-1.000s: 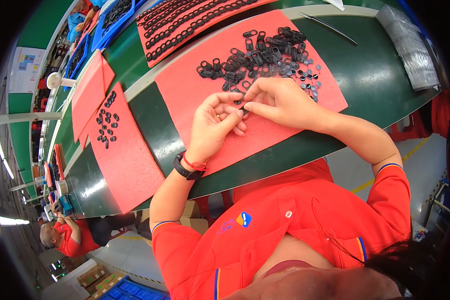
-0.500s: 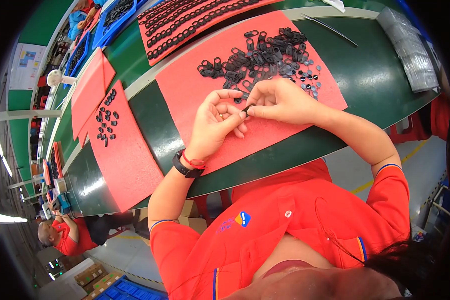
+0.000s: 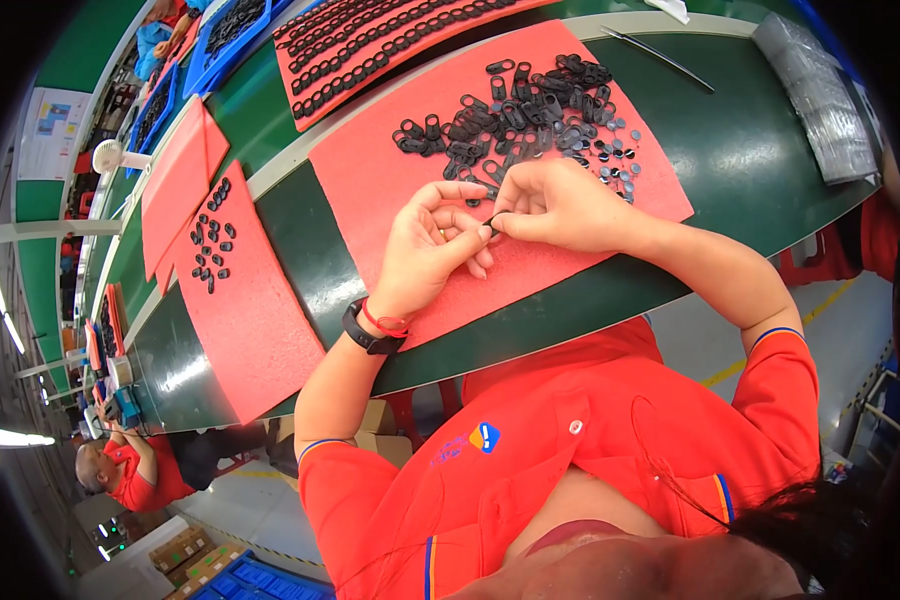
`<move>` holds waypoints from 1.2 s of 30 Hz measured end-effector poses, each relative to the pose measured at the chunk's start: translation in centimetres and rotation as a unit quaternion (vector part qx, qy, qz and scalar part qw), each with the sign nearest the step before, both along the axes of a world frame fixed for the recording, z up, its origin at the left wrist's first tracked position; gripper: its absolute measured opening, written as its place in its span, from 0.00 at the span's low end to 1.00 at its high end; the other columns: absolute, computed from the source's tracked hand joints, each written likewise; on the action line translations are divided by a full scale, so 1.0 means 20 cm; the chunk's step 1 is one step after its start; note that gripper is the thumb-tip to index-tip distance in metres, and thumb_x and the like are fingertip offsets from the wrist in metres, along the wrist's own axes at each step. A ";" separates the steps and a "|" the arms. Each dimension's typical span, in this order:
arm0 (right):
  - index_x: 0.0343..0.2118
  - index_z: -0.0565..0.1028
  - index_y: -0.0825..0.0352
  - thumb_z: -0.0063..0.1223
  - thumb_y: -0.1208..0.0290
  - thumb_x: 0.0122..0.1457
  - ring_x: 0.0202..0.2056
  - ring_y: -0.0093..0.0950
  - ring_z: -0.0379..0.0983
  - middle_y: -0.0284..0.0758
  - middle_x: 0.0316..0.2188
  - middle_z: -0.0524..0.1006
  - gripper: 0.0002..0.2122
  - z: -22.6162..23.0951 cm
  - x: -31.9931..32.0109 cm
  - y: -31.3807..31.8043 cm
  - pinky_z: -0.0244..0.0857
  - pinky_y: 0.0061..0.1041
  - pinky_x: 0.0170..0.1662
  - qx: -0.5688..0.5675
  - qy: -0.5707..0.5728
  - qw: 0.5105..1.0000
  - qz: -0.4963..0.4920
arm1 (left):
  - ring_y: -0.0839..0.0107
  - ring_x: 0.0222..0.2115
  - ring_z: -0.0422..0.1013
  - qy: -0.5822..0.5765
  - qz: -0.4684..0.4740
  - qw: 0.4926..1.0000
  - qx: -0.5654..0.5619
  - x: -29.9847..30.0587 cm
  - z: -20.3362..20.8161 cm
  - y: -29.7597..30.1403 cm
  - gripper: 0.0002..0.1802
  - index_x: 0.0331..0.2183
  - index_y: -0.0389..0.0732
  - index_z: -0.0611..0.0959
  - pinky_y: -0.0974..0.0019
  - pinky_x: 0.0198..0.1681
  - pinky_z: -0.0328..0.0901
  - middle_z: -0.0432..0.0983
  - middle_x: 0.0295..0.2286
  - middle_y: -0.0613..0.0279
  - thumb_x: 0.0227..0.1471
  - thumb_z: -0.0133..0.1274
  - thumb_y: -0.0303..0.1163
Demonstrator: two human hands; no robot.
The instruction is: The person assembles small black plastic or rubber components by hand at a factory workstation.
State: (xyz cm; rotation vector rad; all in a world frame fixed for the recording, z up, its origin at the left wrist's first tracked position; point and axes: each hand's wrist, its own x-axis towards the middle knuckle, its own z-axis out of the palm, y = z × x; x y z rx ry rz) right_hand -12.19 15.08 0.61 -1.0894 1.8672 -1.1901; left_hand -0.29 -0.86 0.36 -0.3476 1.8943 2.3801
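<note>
Between my two hands is a small black plastic part [image 3: 491, 226], mostly covered by the fingers. My left hand [image 3: 438, 240] pinches its near side between thumb and forefinger, the other fingers curled loosely. From the right, my right hand [image 3: 560, 208] grips the same part with thumb and forefinger. Both hands hover over a pink foam sheet [image 3: 370, 190]. Just beyond them lies a heap of black oval plastic parts [image 3: 515, 115], each with a loop-like end. Small round silvery discs [image 3: 625, 172] are scattered at the heap's right, by my right hand.
Another pink foam sheet [image 3: 245, 340] on the left carries several small black parts [image 3: 210, 240]. Rows of black parts [image 3: 370, 60] cover a sheet at the back. Tweezers [image 3: 658, 58] and clear plastic trays [image 3: 815, 100] lie on the green table [image 3: 740, 130]. A co-worker [image 3: 135, 470] sits far left.
Almost nothing differs. Both hands keep the black part pinched at the same spot, and the whole view has shifted very slightly.
</note>
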 end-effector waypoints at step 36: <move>0.23 0.74 0.74 0.56 0.68 0.45 0.23 0.22 0.71 0.37 0.19 0.74 0.11 -0.02 -0.01 -0.02 0.65 0.21 0.28 -0.017 -0.055 0.996 -0.062 | 0.71 0.24 0.74 -0.019 0.030 0.999 0.031 -0.02 -0.01 0.00 0.12 0.37 0.27 0.75 0.72 0.28 0.71 0.75 0.28 0.52 0.47 0.52 0.21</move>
